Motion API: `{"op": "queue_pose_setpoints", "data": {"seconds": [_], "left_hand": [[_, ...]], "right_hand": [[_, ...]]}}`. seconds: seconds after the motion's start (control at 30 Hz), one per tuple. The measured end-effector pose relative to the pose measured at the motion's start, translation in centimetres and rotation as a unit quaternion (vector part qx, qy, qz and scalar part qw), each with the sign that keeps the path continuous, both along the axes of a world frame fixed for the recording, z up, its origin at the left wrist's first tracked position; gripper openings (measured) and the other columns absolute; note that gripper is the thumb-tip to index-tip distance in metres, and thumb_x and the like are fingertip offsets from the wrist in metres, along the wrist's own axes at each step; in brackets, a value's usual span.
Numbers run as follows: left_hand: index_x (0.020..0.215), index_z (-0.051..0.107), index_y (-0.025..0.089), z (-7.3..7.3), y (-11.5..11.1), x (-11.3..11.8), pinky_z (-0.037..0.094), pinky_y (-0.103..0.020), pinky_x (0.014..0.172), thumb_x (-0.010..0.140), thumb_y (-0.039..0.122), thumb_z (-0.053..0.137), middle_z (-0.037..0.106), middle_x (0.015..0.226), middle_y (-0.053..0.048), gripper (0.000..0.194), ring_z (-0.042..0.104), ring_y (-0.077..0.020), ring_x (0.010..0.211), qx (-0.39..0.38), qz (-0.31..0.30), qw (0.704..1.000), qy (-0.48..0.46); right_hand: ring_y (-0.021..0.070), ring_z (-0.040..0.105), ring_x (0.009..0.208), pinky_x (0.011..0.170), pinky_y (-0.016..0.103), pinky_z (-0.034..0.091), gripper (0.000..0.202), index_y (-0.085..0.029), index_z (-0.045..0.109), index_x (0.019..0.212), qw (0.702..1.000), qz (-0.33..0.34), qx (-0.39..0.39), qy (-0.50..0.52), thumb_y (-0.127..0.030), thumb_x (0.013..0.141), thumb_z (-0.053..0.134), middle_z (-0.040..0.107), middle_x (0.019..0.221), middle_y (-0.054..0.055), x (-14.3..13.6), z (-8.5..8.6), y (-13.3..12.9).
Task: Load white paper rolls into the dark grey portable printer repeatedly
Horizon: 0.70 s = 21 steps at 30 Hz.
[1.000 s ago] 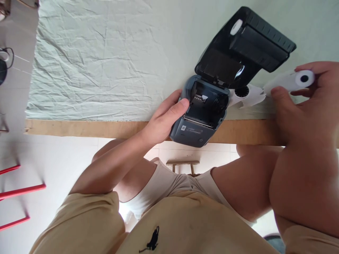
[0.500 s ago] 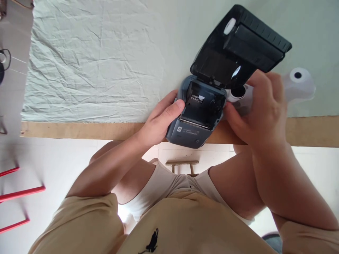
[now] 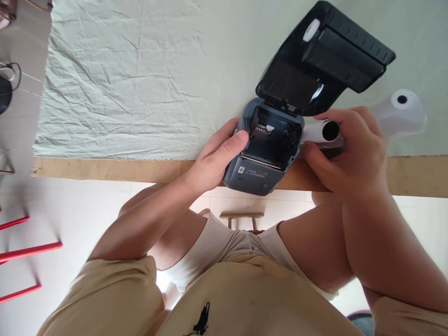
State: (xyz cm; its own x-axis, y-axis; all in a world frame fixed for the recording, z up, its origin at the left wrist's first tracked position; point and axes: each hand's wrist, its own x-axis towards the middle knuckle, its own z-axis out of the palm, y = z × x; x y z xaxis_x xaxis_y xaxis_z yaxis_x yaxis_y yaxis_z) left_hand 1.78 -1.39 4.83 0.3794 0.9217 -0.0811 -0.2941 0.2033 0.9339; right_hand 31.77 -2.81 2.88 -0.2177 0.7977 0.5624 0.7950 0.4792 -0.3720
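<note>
A dark blue-grey label printer [image 3: 254, 175] tilts over the table's front edge, its black lid [image 3: 315, 60] swung up and its paper bay [image 3: 268, 135] exposed. My left hand [image 3: 219, 156] grips its left side, thumb over the rim. In my right hand [image 3: 357, 144], a white paper roll [image 3: 315, 132] with a dark round end is pinched between thumb and fingers, close by the printer's right side. Part of the roll is hidden behind those fingers. Behind my right hand lies a second white roll [image 3: 411, 100] with a black centre, apparently in translucent wrapping.
A creased pale green cloth [image 3: 129, 88] covers the table, which has a bare wooden front edge [image 3: 105, 169]. Below it stand a small wooden stool [image 3: 241, 215] and, at left, red bars [image 3: 31, 252] on the floor. A cabled dark object [image 3: 5, 93] lies at far left.
My right hand has drawn the white roll a little to the right, away from the printer, and its dark end faces me more. The whole view has shifted slightly; my left hand keeps its grip.
</note>
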Motion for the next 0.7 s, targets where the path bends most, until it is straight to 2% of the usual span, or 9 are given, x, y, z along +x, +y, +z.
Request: {"op": "queue_pose_setpoints", "data": {"seconds": [0.2,0.3,0.43,0.53,0.63,0.7], "left_hand": [[0.118,0.086,0.028,-0.9,0.3,-0.6,0.065,-0.036,0.076,0.111,0.079,0.092,0.084,0.103,-0.002,0.052,0.077,-0.0217,0.089,0.018,-0.016,1.000,0.006],[0.122,0.088,0.028,-1.2,0.4,-0.6,0.065,-0.035,0.077,0.113,0.075,0.090,0.086,0.105,-0.003,0.048,0.080,-0.0225,0.092,0.027,-0.020,0.999,-0.006],[0.119,0.088,0.028,-1.4,0.5,-0.5,0.063,-0.036,0.074,0.113,0.076,0.089,0.086,0.103,-0.003,0.048,0.082,-0.0236,0.090,0.040,-0.021,0.999,-0.012],[0.119,0.086,0.028,-1.3,0.7,-0.4,0.063,-0.037,0.073,0.114,0.076,0.088,0.085,0.101,-0.003,0.049,0.084,-0.0248,0.089,0.042,-0.035,0.998,-0.014],[0.119,0.085,0.028,-1.3,0.7,-0.4,0.063,-0.038,0.074,0.116,0.076,0.085,0.085,0.102,-0.003,0.049,0.084,-0.0257,0.091,0.052,-0.036,0.998,-0.006],[0.117,0.085,0.028,-1.3,0.7,-0.4,0.064,-0.039,0.075,0.115,0.079,0.084,0.086,0.103,-0.004,0.052,0.084,-0.0260,0.092,0.053,-0.031,0.998,-0.001]], "right_hand": [[0.0281,0.084,0.111,0.090,0.043,0.075,0.038,-0.042,0.085,0.146,0.999,0.021,-0.009,0.027,-0.035,0.109,0.092,0.080,0.125,0.005,0.4,0.2,0.1],[0.0276,0.082,0.107,0.089,0.043,0.074,0.031,-0.042,0.087,0.142,0.999,0.022,-0.005,0.037,-0.039,0.111,0.094,0.077,0.121,0.005,0.7,-0.2,0.4],[0.0281,0.084,0.104,0.088,0.045,0.074,0.053,-0.036,0.083,0.153,0.999,0.043,0.009,0.024,-0.026,0.102,0.095,0.086,0.125,0.006,1.2,-0.2,0.6],[0.0315,0.090,0.118,0.095,0.048,0.078,0.068,-0.034,0.075,0.161,0.998,0.042,-0.022,0.032,-0.019,0.097,0.089,0.089,0.135,0.008,1.3,-0.1,0.2],[0.0309,0.090,0.121,0.102,0.052,0.079,0.072,-0.036,0.068,0.164,0.997,0.015,-0.063,0.049,-0.020,0.096,0.087,0.088,0.142,0.008,1.1,-0.2,-0.4],[0.0296,0.089,0.113,0.096,0.052,0.077,0.067,-0.036,0.068,0.162,0.996,-0.012,-0.053,0.070,-0.026,0.098,0.085,0.087,0.144,0.009,0.8,-0.5,-0.5]]}}
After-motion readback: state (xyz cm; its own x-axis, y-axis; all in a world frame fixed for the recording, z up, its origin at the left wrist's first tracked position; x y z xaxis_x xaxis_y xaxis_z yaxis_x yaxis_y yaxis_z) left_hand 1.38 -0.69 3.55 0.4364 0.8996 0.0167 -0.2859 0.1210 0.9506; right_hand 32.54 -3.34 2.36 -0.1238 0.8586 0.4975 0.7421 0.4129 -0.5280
